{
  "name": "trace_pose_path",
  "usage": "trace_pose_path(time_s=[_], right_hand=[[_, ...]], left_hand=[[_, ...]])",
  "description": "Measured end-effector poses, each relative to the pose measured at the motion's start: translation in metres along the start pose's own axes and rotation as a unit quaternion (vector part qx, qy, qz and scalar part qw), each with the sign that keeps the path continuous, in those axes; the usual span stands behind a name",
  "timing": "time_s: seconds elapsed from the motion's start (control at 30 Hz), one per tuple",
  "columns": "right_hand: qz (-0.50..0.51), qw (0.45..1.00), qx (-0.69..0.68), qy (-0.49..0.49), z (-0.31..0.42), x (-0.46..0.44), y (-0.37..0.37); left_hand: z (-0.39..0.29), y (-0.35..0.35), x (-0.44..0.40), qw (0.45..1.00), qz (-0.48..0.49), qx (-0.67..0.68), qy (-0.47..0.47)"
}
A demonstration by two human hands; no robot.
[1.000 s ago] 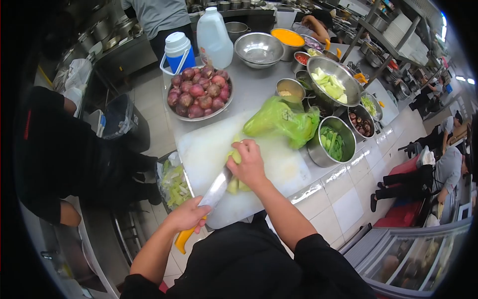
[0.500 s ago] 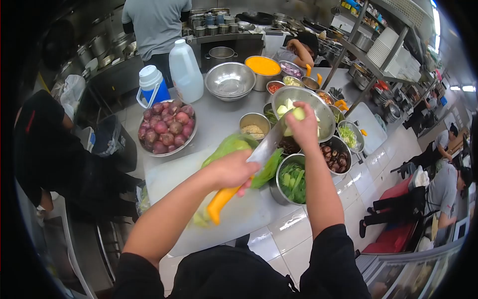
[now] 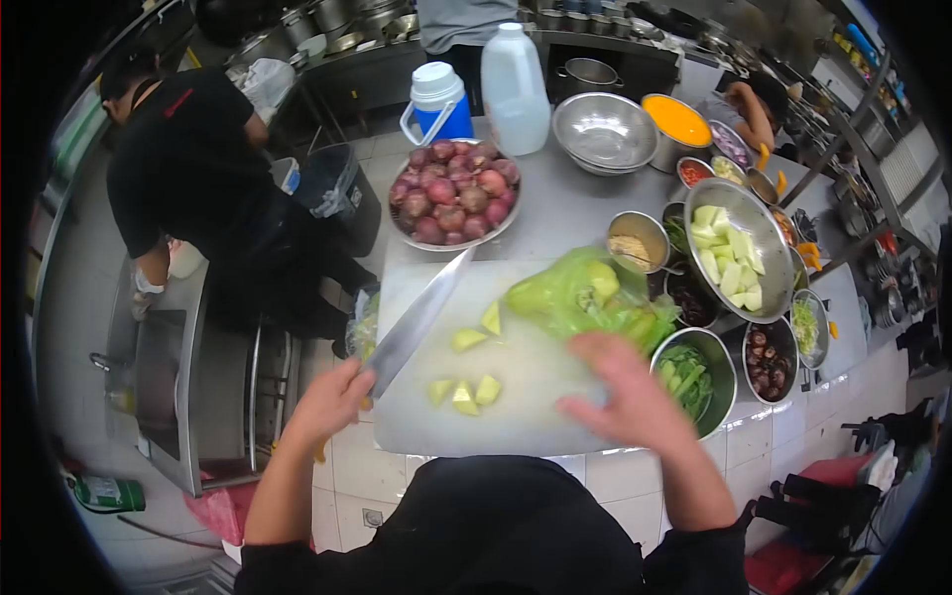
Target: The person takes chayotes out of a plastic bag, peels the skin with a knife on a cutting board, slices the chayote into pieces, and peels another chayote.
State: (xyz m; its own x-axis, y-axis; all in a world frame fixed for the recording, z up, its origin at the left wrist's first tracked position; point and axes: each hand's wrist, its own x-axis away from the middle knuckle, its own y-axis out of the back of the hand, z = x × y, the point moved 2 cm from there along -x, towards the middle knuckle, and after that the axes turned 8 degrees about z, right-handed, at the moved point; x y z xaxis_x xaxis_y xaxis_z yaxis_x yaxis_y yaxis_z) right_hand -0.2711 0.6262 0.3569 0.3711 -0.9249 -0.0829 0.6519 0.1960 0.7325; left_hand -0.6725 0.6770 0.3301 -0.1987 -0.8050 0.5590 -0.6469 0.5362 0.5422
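My left hand (image 3: 332, 402) grips a large kitchen knife (image 3: 421, 315), its blade angled up and away over the left edge of the white cutting board (image 3: 531, 421). Several pale green vegetable chunks (image 3: 465, 399) lie on the board to the right of the blade. My right hand (image 3: 635, 399), somewhat blurred, hovers empty above the board's right side with fingers apart. Just beyond it rests a green plastic bag (image 3: 565, 293) with pale green vegetables inside. A steel bowl (image 3: 769, 223) of cut pale green pieces (image 3: 726, 253) stands tilted at the right.
Red onions (image 3: 451, 198) fill a bowl behind the board. A blue jug (image 3: 441, 109), a plastic bottle (image 3: 516, 94) and a metal colander (image 3: 605, 129) stand farther back. A pot of leafy greens (image 3: 684, 382) sits at the board's right edge. A person in black (image 3: 188, 149) works at the left.
My right hand has left the steel bowl and come back over the board, fingers now spread. My left hand has moved left with the knife. The view has turned left.
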Motion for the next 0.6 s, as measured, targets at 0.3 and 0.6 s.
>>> trace_pose_path(time_s=[0.3, 0.6], right_hand=[[0.057, 0.974, 0.141, -0.165, -0.025, -0.129, -0.168], [0.032, 0.975, 0.197, -0.094, 0.009, -0.074, -0.197]], left_hand=[[0.134, -0.009, 0.036, 0.989, 0.058, 0.093, 0.101], [0.153, -0.004, 0.011, 0.980, 0.187, 0.032, 0.056]])
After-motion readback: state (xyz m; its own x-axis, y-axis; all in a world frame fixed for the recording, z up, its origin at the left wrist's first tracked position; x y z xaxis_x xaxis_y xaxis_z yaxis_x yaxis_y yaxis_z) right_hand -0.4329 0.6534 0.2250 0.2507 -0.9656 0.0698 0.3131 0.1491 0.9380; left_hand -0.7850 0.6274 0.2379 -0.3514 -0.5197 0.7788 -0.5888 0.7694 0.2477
